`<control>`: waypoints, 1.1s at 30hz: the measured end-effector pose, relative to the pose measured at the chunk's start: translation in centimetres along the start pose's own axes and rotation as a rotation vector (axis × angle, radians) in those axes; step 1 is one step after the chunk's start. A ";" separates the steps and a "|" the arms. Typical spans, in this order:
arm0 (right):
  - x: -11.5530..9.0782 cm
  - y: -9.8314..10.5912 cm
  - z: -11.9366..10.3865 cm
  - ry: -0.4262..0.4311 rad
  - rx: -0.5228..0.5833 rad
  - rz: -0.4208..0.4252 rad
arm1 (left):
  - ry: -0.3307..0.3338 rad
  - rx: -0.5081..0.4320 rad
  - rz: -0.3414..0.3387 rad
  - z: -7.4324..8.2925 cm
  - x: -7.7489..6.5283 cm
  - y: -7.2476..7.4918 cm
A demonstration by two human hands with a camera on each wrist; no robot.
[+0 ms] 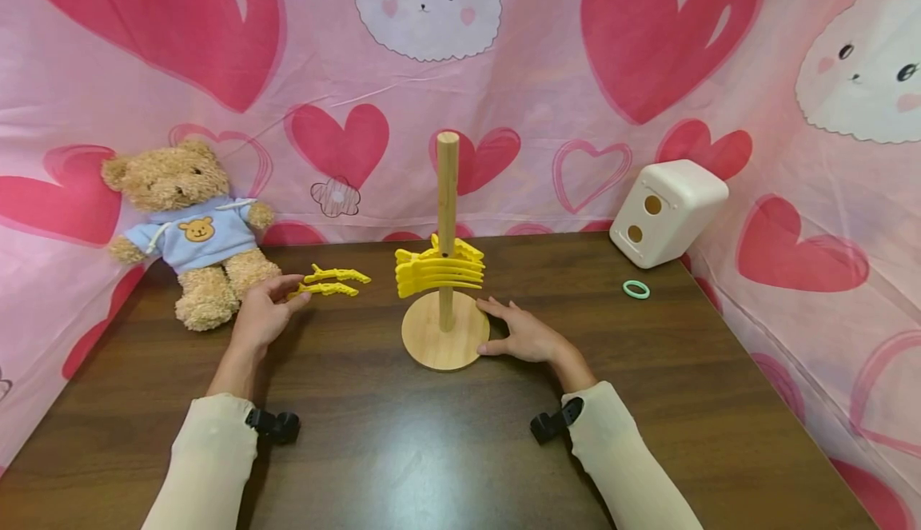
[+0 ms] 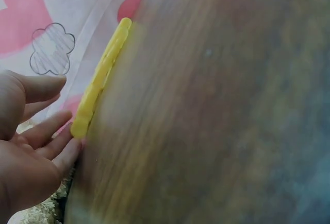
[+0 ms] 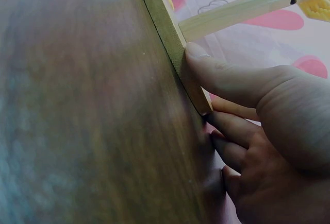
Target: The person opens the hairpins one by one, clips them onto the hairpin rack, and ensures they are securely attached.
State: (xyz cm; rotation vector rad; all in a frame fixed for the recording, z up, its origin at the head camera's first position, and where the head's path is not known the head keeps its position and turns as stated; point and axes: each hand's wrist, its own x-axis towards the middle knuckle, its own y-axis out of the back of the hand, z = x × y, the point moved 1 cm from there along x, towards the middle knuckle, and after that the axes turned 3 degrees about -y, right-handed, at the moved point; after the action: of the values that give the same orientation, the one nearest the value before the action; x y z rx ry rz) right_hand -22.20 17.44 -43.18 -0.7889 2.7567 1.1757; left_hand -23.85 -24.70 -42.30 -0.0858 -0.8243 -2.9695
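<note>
Two slim, curved yellow plastic pieces [image 1: 336, 276] with knobbly edges lie on the table, one behind the other. My left hand [image 1: 268, 307] reaches to their left end, thumb apart from the fingers; in the left wrist view the fingertips are right at the end of a yellow piece [image 2: 100, 80]. A wooden stand [image 1: 446, 330] with a round base and upright post is at the middle. Several similar curved yellow pieces [image 1: 439, 268] sit in a bunch around its post. My right hand [image 1: 523, 333] holds the base's right edge between thumb and fingers, the thumb [image 3: 227, 77] against the rim.
A teddy bear [image 1: 197, 230] in a blue top sits at the back left, close behind my left hand. At the back right are a white box [image 1: 669, 213] with two round holes and a small mint-green ring [image 1: 636, 289]. A pink heart-patterned cloth [image 1: 547, 58] hangs behind the table.
</note>
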 end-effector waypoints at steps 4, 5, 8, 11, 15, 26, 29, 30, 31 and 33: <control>0.0 0.0 0.0 0.001 0.001 0.000 | -0.011 0.017 -0.016 -0.3 0.0 0.0; 0.0 0.0 0.0 0.001 0.001 0.000 | -0.014 0.024 -0.020 -0.3 0.0 0.0; 0.0 0.0 0.0 -0.003 0.001 0.001 | -0.022 0.031 -0.040 -0.3 0.0 0.0; 0.0 0.0 0.0 -0.007 0.002 0.002 | -0.008 0.054 -0.068 -0.2 0.1 0.0; 0.0 0.0 0.0 -0.003 0.000 0.000 | 0.016 0.093 -0.113 0.0 0.1 0.0; 0.0 0.1 0.0 0.003 -0.007 -0.003 | -0.006 0.277 -0.220 0.2 0.5 0.2; 0.0 0.0 0.0 -0.004 -0.005 -0.002 | -0.010 0.285 -0.219 0.2 0.4 0.3; 0.0 0.0 0.0 -0.008 -0.003 -0.002 | -0.012 0.285 -0.217 0.1 0.4 0.3; 0.0 0.0 -0.1 -0.011 -0.003 -0.001 | -0.016 0.284 -0.213 0.1 0.4 0.3; 0.0 0.0 -0.1 -0.016 -0.003 0.000 | -0.027 0.277 -0.202 0.1 0.4 0.3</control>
State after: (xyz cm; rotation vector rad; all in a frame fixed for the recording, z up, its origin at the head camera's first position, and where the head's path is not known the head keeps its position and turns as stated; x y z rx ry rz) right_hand -22.17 17.39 -43.13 -0.7767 2.7427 1.1810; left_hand -24.19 -24.90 -42.10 -0.0315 -1.3118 -3.0034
